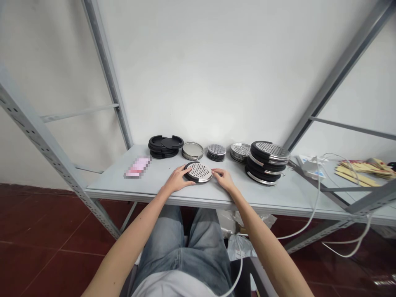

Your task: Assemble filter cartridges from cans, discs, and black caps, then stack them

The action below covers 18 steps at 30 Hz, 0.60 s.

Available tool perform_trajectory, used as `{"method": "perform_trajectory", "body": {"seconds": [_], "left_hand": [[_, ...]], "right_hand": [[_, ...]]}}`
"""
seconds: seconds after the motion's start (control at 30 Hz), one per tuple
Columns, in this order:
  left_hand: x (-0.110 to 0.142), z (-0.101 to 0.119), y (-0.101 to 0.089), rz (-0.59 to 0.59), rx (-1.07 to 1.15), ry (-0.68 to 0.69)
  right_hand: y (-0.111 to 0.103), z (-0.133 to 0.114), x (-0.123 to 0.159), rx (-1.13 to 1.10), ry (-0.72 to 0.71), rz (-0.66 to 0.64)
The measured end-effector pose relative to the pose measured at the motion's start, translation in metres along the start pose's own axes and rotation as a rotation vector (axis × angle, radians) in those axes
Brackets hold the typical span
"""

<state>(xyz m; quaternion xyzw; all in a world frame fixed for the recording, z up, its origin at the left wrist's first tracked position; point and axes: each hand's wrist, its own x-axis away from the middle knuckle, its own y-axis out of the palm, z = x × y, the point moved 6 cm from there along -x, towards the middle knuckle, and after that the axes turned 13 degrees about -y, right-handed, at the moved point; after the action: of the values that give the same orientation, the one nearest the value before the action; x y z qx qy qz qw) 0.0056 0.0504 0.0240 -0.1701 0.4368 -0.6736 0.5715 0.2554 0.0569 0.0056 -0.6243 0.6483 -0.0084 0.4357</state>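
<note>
A round perforated metal disc [201, 170] with a black holder around its left side lies flat on the grey shelf top in front of me. My left hand [177, 180] grips the black part, thumb at the near edge and fingers at the far edge. My right hand [224, 179] has its curled fingertips on the disc's right rim. Behind it are a stack of black holders [163, 145], a stack of plain metal rings or lids [192, 150], a stack of perforated inserts [216, 152] and a stack of shiny perforated discs [240, 151].
A tall stack of black-and-metal assembled discs [267, 161] stands to the right. At left lies a pixelated flat pink item [137, 166]. Metal shelf posts [107, 74] rise at both sides. Farther right are a white box [312, 167], cables and yellow strips [360, 171].
</note>
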Motion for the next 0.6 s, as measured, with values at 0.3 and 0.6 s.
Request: {"method": "perform_trajectory", "body": {"seconds": [0.3, 0.6], "left_hand": [[-0.004, -0.001, -0.004, 0.110, 0.103, 0.067], [-0.003, 0.003, -0.003, 0.148, 0.107, 0.106]], "right_hand": [[0.000, -0.012, 0.001, -0.015, 0.016, -0.051], [0.004, -0.012, 0.002, 0.048, 0.010, -0.080]]}}
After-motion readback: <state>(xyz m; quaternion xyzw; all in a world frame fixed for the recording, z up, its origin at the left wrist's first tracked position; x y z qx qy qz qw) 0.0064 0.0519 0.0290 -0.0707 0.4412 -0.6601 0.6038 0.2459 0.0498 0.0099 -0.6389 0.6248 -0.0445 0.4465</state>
